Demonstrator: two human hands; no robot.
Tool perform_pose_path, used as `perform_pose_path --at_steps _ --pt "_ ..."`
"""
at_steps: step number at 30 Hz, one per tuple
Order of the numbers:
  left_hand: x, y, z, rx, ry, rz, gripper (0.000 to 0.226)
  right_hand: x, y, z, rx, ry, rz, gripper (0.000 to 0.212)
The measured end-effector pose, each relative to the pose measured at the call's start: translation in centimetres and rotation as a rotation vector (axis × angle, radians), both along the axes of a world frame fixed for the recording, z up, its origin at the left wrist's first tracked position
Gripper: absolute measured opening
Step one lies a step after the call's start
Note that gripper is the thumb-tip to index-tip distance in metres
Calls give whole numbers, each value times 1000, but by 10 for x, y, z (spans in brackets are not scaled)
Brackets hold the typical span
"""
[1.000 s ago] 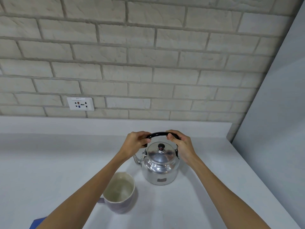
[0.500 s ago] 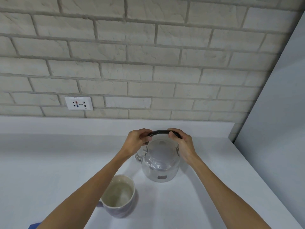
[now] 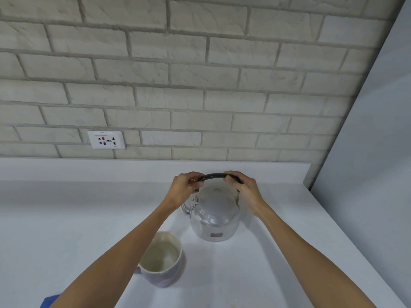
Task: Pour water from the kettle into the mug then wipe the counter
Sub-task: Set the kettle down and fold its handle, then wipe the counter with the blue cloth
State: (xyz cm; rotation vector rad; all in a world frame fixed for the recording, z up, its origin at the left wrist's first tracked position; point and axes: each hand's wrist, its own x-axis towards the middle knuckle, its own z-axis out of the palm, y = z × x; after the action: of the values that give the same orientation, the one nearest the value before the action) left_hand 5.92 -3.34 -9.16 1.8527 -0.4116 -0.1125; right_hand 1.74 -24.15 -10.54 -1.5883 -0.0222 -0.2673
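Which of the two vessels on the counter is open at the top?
The mug, nearest the person beside the left forearm: its mouth is uncovered. The metal kettle behind it wears a lid, and both hands grip its black handle.

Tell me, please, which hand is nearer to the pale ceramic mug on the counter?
Left. The left hand grips the kettle handle's left end, beyond the pale ceramic mug; the right hand grips the handle's right end, farther off.

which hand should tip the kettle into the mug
Probably right. Both hands grip the kettle handle, but the spout and mug sit on the left hand's side, so the right hand can lift and tip toward it.
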Motion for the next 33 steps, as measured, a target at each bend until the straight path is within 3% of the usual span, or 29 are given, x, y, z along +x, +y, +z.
perform_pose_path --at_steps 3,9,17,27,33 --pt "-3 1 2 23 -12 0 31 -2 0 2 -3 29 4 18" --pt "-15 15 16 107 -90 -18 53 -16 0 15 -59 5 -60 51" --pt "-58 54 44 129 -204 -45 41 -72 33 58 -189 -179 -14 28" --pt "-139 96 44 166 -240 10 25 -141 115 68 -201 -131 114 6" --pt "-190 127 18 162 -195 161 14 -181 162 37 -235 -60 193 16"
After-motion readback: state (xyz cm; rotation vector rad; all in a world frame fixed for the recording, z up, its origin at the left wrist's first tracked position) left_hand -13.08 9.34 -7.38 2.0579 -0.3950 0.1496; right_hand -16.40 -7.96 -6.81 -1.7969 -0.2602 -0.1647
